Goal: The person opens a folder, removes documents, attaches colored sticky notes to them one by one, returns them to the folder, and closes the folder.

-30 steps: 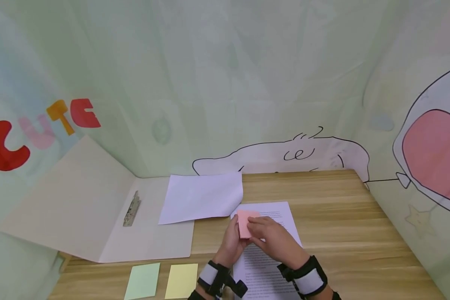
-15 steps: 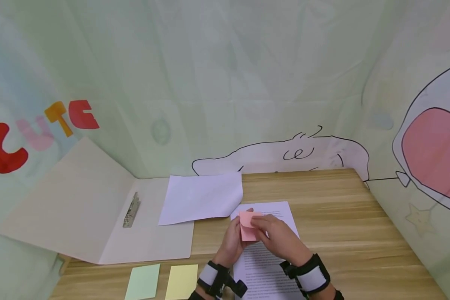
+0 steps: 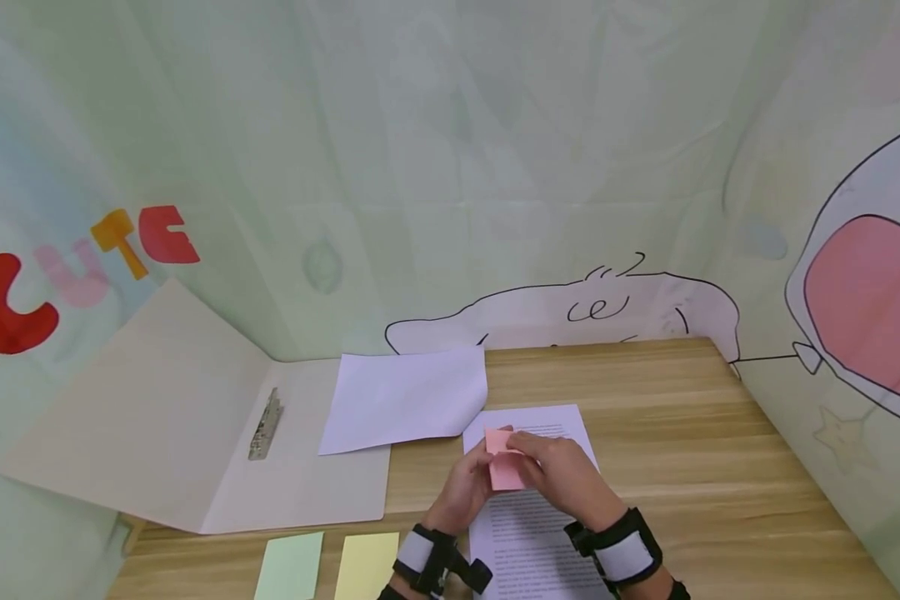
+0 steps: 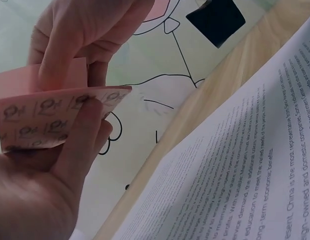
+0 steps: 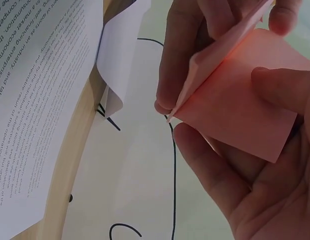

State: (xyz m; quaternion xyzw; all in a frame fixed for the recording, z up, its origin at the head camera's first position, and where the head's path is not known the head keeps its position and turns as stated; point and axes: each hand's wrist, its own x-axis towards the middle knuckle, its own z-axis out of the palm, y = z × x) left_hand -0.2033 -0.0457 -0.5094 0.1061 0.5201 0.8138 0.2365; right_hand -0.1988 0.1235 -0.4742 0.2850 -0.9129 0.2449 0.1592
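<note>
A small pink sticky-note pad (image 3: pixel 507 477) is held up over a printed sheet (image 3: pixel 528 542). My left hand (image 3: pixel 461 492) grips it from the left, thumb on its face (image 5: pixel 282 90) and fingers underneath. Dark printed marks cover the pad's back (image 4: pixel 40 120) in the left wrist view. With thumb and fingers, my right hand (image 3: pixel 570 475) pinches the top note (image 5: pixel 220 55). That note stands bent up from the pad, with a gap opening between them.
Green notes (image 3: pixel 290 565) and yellow notes (image 3: pixel 366 567) lie at the table's near edge. An open folder (image 3: pixel 330 492) with a metal clip (image 3: pixel 266 425) is at left, a white sheet (image 3: pixel 405 400) overlapping it. A patterned curtain (image 3: pixel 495 167) hangs behind.
One second ago my right fingers lay over the flat pad. Since then the top note has been lifted from its near edge and bent up. Both hands have shifted slightly right.
</note>
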